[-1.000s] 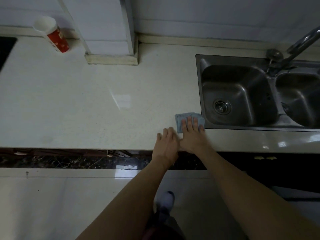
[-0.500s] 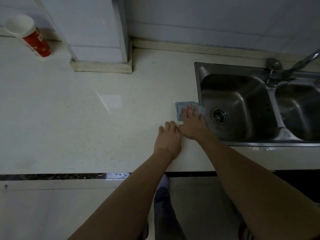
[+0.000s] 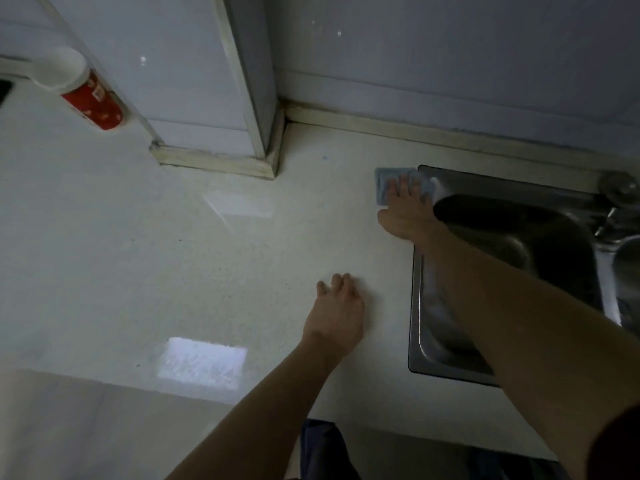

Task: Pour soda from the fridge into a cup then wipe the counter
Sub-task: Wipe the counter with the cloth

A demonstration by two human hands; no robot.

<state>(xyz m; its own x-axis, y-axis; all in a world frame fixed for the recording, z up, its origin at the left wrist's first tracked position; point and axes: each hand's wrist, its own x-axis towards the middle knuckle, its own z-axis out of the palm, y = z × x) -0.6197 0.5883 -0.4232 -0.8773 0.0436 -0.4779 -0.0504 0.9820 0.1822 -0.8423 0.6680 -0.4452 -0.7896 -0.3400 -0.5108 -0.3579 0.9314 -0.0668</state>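
A blue cloth (image 3: 383, 183) lies flat on the pale counter (image 3: 173, 254) at the far left corner of the sink. My right hand (image 3: 407, 211) presses on it with straight fingers spread, covering most of the cloth. My left hand (image 3: 334, 315) rests flat on the counter nearer to me, holding nothing. A red and white cup (image 3: 78, 88) stands at the far left by the wall.
A steel sink (image 3: 420, 327) fills the right side, with a tap base (image 3: 618, 187) at its far edge. A white pillar (image 3: 207, 98) juts onto the counter at the back. The counter's front edge runs along the bottom.
My right hand has pushed the cloth away from me along the sink's left edge toward the back wall. My left hand stayed on the counter, now apart from the right.
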